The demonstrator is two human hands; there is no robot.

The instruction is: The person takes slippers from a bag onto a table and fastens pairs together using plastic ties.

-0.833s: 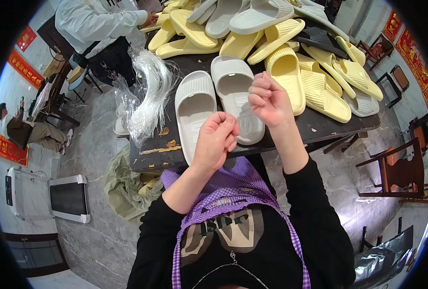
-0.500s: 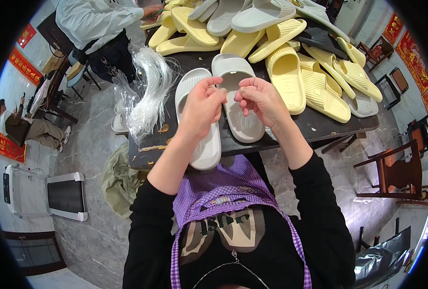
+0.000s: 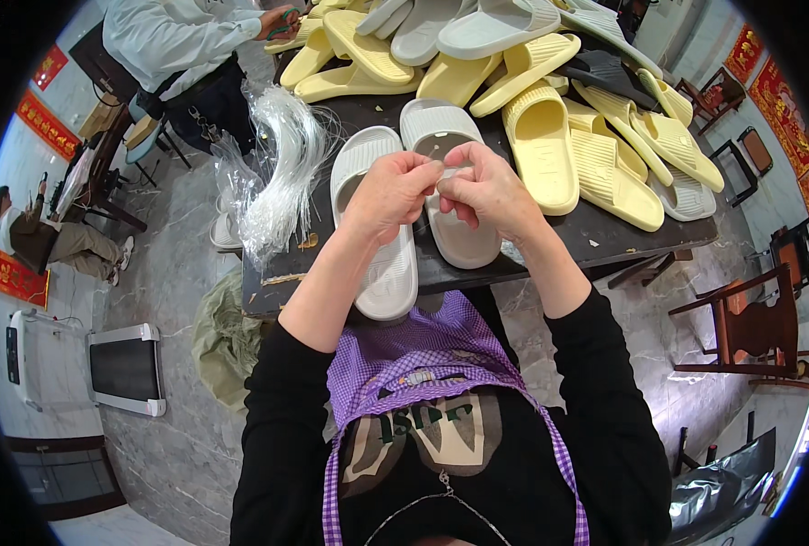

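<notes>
Foam-soft and light, 2 pale grey slides (image 3: 418, 205) lie side by side on the dark table (image 3: 604, 238). Left hand (image 3: 388, 193) and right hand (image 3: 488, 189) pinch something tiny above them; a strap arch would give firmest grip.

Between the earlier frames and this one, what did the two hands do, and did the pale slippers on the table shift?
Both hands came down and met: the left hand moved up to the right hand, which dropped from its raised position. Fingertips now pinch together over the pair of pale slippers; what they hold is too small to tell. The slippers, yellow slipper pile and clear plastic bundle stayed put.
</notes>
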